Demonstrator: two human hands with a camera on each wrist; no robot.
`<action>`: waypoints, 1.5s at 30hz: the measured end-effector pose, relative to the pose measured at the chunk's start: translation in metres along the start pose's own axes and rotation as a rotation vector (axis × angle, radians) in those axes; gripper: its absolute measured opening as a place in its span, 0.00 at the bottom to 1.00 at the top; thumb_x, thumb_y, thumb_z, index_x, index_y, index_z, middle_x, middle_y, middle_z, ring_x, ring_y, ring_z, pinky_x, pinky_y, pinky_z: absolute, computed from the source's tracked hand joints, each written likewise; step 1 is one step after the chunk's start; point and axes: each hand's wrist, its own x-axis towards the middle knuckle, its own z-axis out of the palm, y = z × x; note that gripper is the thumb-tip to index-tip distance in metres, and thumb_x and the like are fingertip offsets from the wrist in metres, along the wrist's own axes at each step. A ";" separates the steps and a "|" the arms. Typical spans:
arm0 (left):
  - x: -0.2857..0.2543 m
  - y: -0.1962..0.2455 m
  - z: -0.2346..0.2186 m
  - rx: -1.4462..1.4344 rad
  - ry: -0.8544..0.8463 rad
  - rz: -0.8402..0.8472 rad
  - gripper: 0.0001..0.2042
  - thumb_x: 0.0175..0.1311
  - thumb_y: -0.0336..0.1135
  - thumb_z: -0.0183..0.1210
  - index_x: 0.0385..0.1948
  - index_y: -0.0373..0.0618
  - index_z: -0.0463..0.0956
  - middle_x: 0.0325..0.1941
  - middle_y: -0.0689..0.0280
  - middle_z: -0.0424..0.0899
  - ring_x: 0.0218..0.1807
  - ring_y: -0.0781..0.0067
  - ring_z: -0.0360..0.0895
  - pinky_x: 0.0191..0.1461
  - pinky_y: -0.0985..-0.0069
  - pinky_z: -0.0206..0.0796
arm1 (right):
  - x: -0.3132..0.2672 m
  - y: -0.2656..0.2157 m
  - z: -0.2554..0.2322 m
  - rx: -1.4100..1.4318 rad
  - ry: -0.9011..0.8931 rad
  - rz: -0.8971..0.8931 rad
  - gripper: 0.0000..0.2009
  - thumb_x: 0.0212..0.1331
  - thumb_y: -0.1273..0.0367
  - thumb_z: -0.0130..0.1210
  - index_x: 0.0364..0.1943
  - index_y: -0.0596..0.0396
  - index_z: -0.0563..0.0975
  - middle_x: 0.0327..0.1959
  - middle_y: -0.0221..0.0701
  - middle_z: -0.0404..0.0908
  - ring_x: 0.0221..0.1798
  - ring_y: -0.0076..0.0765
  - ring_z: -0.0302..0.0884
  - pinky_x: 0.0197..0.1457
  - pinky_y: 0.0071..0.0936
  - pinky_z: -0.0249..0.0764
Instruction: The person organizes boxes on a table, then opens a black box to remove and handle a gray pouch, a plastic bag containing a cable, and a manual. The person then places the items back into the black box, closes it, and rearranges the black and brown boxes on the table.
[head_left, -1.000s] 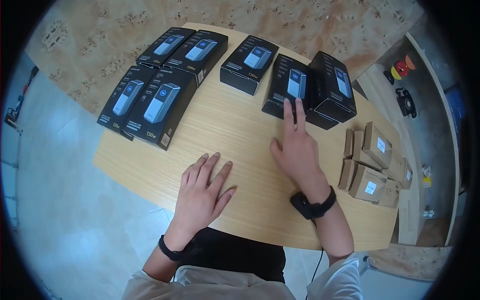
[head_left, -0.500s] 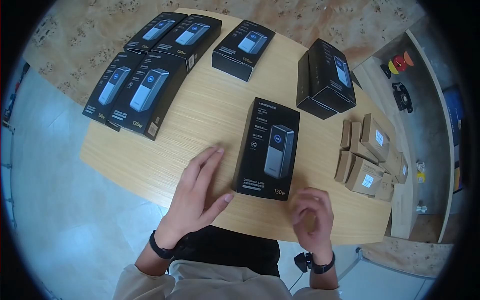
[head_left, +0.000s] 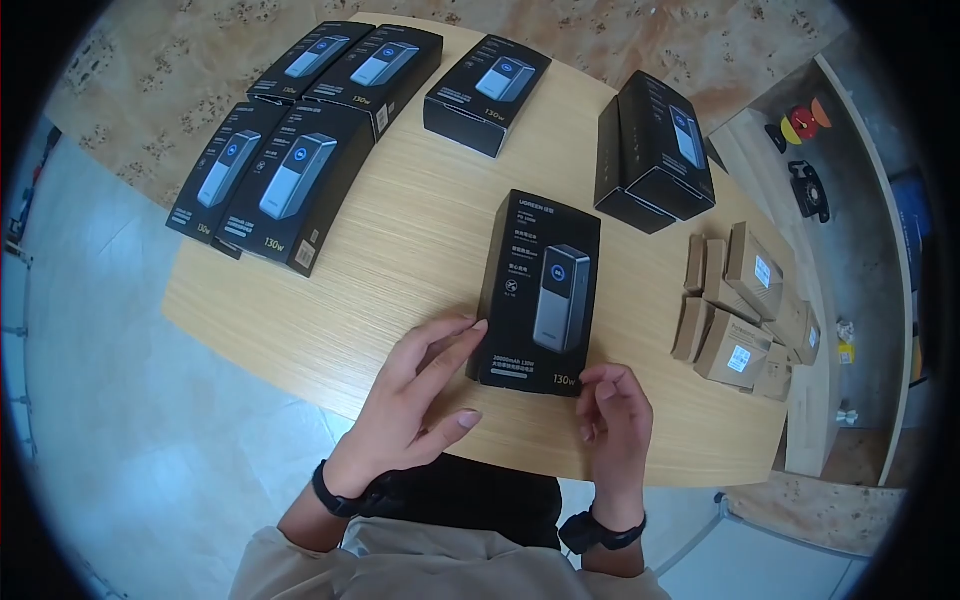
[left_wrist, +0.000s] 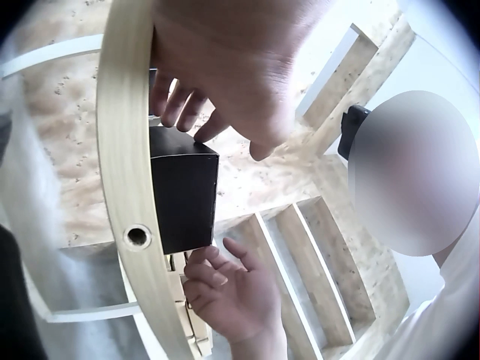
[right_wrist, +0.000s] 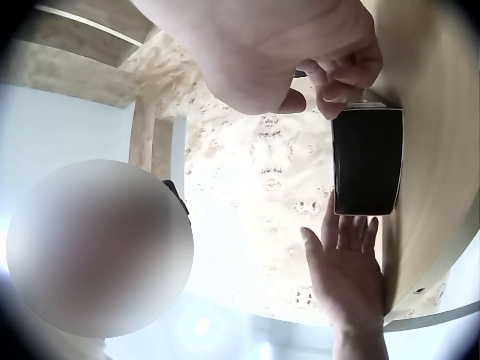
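Now that the left hand (head_left: 398,405) has come against the nearest black box (head_left: 545,290) on the tabletop (head_left: 385,270), fingers loosely extended, we have it flanked, the right hand (head_left: 618,425) (half-curled; neither grips) at its near corner.

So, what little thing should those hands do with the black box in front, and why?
Perhaps slide the right hand forward along the black box's right side. Its curled fingers are at the near right corner, while the left hand has fingertips at the left side, so opposing them might steady things.
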 end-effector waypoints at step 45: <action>0.008 0.022 0.066 -0.133 0.249 -0.264 0.42 0.54 0.23 0.53 0.78 0.27 0.52 0.77 0.39 0.59 0.77 0.37 0.58 0.82 0.52 0.48 | -0.001 0.039 0.061 -0.148 0.122 -0.324 0.38 0.60 0.78 0.44 0.80 0.63 0.54 0.77 0.48 0.59 0.79 0.50 0.59 0.81 0.44 0.56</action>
